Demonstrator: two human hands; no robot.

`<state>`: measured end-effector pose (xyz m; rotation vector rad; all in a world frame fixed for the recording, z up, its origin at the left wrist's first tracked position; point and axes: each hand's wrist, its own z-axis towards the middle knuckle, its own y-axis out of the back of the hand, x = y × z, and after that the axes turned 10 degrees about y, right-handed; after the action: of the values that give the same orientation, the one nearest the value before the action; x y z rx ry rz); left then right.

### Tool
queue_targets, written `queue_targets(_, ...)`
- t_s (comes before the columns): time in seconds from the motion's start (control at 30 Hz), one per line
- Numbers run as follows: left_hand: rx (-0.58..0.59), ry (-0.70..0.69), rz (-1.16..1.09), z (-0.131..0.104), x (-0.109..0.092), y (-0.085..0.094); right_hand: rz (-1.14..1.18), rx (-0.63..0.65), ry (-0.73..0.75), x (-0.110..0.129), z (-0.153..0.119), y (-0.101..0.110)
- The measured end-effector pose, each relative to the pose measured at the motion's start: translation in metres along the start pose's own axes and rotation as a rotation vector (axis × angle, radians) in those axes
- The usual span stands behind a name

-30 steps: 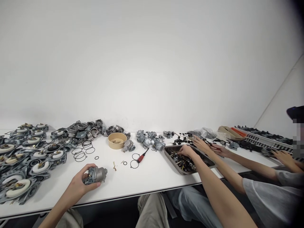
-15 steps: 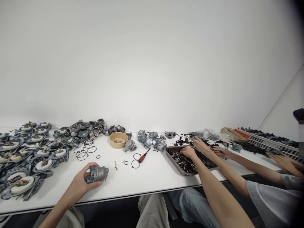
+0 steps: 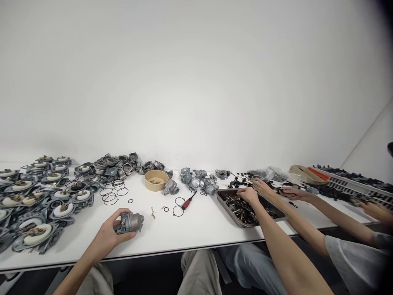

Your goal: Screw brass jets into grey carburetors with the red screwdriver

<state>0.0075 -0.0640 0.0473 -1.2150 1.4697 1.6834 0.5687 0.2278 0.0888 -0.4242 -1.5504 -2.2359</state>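
My left hand (image 3: 115, 229) is closed around a grey metal carburetor (image 3: 132, 222), held on its side close to the table's front edge. My right hand (image 3: 250, 196) reaches into a metal tray (image 3: 236, 221) of small dark and brass-coloured parts. Its fingers are pinched together near the tray's far left side; whatever they hold is too small to make out. Between my hands lie a few small brass pieces (image 3: 152, 212), a small black O-ring (image 3: 166, 209), larger thin rings (image 3: 178, 210) and a red-handled screwdriver (image 3: 186, 203).
Carburetor bodies with white floats (image 3: 38, 234) crowd the left side. Behind are piled metal bowls (image 3: 110, 166), a tan round container (image 3: 156, 181) and several carburetors (image 3: 199, 180). A co-worker's hands (image 3: 264, 189) work just right of mine, near a grey crate (image 3: 350, 186).
The view has shifted slightly, moving everything a little to the right. My right hand's fingers have lifted slightly within the tray. My left hand keeps hold of the carburetor.
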Motion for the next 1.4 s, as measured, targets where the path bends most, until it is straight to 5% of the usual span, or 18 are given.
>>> queue_targets(0.13,-0.001,-0.03,0.013,0.0,0.003,0.0,0.187,-0.042,0.148,0.062,-0.029,-0.008)
queue_targets(0.37,-0.092,-0.243,0.028,-0.007,0.008,-0.004,0.874,0.225,0.583,0.264,-0.162,-0.091)
queue_targets(0.5,-0.076,-0.324,-0.011,-0.011,0.008,-0.006,0.894,0.268,0.685,0.334,-0.212,-0.121)
queue_targets(0.63,-0.061,-0.372,-0.016,-0.015,0.007,-0.006,0.931,0.283,0.637,0.351,-0.218,-0.135)
queue_targets(1.07,-0.08,-0.384,0.018,-0.015,0.016,-0.011,0.969,0.345,0.535,0.35,-0.219,-0.138)
queue_targets(1.4,0.008,-0.422,0.071,-0.017,0.013,-0.007,0.916,0.682,0.697,0.357,-0.184,-0.126)
